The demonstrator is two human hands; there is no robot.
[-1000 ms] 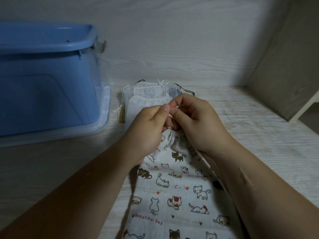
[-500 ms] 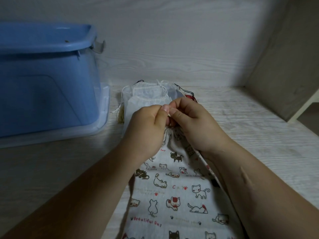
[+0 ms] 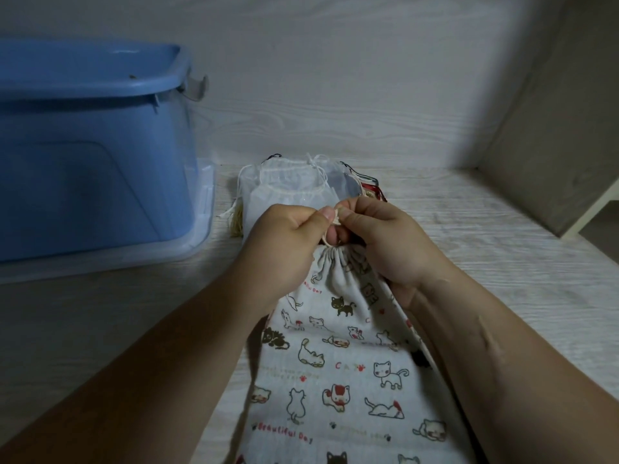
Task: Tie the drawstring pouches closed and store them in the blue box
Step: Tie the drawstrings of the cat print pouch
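- A cat-print pouch point(image 3: 335, 363) lies flat on the pale wood tabletop point(image 3: 502, 262), closest to the person. Its mouth is gathered tight at the far end.
- Just over that mouth the left hand point(image 3: 284, 246) and right hand point(image 3: 395, 246) meet. Thumb and fingers of each pinch the pale cord point(image 3: 326, 237), and the remaining fingers are curled in.
- Directly behind the hands sits a pile of other pouches point(image 3: 288, 192), with sheer white ones on top.
- At the far left, near the pile, the blue box point(image 3: 83, 162) stands on a clear plastic base point(image 3: 201, 209).
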